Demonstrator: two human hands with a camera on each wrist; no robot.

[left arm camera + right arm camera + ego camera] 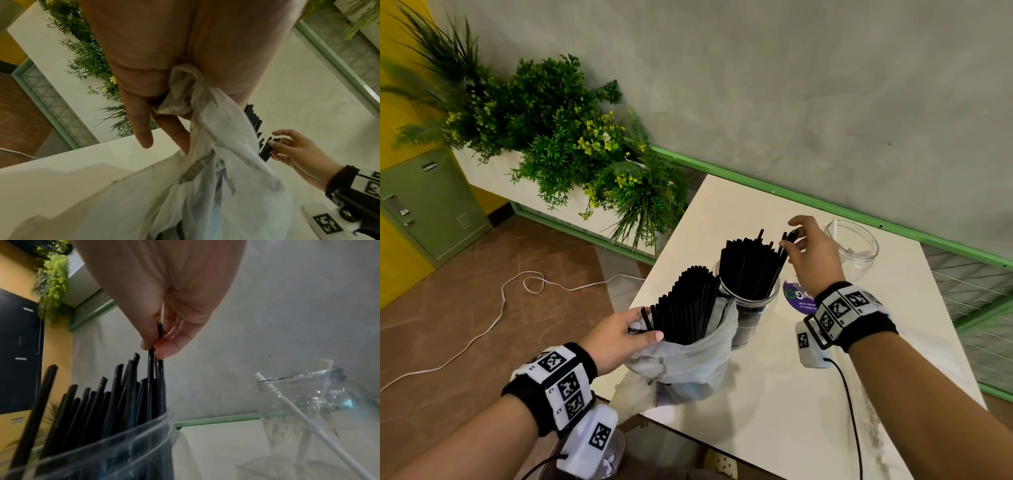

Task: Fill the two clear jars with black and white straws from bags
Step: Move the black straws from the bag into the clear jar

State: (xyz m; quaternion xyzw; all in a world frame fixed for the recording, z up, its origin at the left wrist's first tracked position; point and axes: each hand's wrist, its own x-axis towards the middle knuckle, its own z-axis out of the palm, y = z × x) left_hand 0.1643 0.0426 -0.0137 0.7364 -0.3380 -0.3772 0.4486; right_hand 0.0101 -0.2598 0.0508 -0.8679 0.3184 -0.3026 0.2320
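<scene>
Right hand point(164, 331) pinching black straws point(156, 386) in near clear jar point(115, 456), white straw point(292, 412) leaning in far jar point(337, 402)

**What I can't make out from here**

In my head view the bag point(688, 363) hides the lower lengths of its black straws point(688, 308), and the left hand point(619, 337) covers part of the bag's gathered rim. The purple sticker point(796, 298) on the table point(791, 394) is partly behind my right hand point(813, 253), its print too small to read. The far jar point(854, 245) looks washed out; I can't count the white straws inside. In the left wrist view my palm fills the top, and the near jar is hidden behind the bag. The right wrist view cuts off the near jar point(115, 456) at the bottom edge.
</scene>
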